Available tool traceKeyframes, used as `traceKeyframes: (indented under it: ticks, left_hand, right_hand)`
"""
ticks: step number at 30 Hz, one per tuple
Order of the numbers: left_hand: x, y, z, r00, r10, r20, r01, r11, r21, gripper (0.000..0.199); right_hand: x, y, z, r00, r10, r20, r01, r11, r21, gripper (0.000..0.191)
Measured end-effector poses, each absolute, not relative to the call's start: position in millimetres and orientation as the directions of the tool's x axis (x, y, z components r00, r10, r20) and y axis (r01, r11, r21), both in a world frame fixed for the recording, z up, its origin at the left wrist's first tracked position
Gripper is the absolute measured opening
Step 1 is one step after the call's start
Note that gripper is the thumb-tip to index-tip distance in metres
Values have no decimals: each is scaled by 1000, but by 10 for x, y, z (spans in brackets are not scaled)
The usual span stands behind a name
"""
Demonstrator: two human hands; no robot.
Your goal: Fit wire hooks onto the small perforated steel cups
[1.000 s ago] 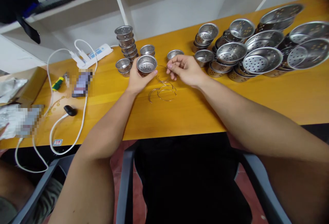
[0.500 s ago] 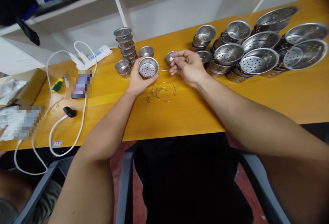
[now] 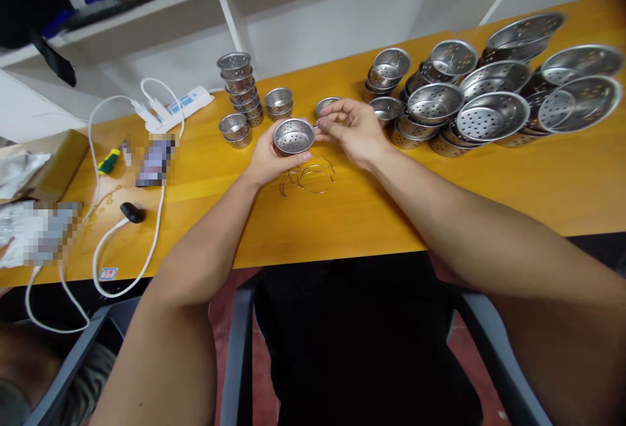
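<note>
My left hand is wrapped round a small perforated steel basket, its open mouth tilted up towards me. At the basket's right rim, my right hand pinches a thin wire handle, mostly hidden by the fingers. Whether the wire touches the rim I cannot tell. Several curved wire handles lie loose on the table just below the basket. Behind my right fingers, another small perforated basket is partly covered.
Stacked perforated baskets stand at the back left, with a short stack beside them. Larger baskets crowd the right. A power strip, white cables, a phone and a green-yellow tool lie left on the wooden table.
My left hand has brought the basket slightly right and towards me, tilting it. My right hand has shifted a little left, so the wire handle is now at the basket's rim.
</note>
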State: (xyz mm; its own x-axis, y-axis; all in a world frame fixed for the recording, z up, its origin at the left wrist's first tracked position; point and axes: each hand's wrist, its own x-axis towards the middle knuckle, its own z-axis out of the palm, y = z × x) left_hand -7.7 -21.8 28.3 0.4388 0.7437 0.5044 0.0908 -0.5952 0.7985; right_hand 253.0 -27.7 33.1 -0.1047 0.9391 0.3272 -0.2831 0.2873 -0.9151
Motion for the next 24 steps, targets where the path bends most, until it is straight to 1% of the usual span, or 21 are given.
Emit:
traceKeyframes:
  ticks: [2,3,5,8,9,11,14,16,19,21,24]
  left_hand:
    - [-77,-181,248,433,733,525,78,-611,788,99]
    - [-78,-164,230,428,728,536,84,-622,778,98]
    - [-78,-141,195,422,715,557,109,-650,752,98]
    - [-61,-132,157,422,687,591,142,-694,706,101]
    - [-51,-133,149,419,678,603,145,-706,693,101]
    - [-28,-140,144,414,659,628,140,-727,672,100]
    - [3,-159,158,402,631,663,118,-754,646,95]
    - [14,-173,175,396,618,680,105,-765,635,92]
    - [16,-186,194,396,610,687,96,-771,630,91]
    - [13,-189,196,404,605,686,93,-773,627,92]
    - [9,-181,177,416,594,688,86,-779,621,91]
  right_hand:
    - [2530,-254,299,-137,926,352,-227,317,-921,32]
    - [2538,-246,287,-151,913,379,-166,354,-920,30]
    - [2567,-250,280,-169,867,469,27,479,-877,23]
    - [2608,-293,313,-204,755,624,320,653,-686,14]
    - [2614,-310,333,-222,725,652,379,681,-627,13]
    - [2611,-340,376,-255,690,678,448,705,-550,10]
    - [2584,-371,433,-307,687,659,487,708,-511,2]
    - [2562,-389,458,-331,696,637,483,705,-520,7]
    - [2531,-415,480,-317,713,626,458,693,-557,16]
    - [2511,-425,477,-301,715,630,408,694,-593,18]
    - [2489,-411,436,-284,742,607,267,669,-693,11]
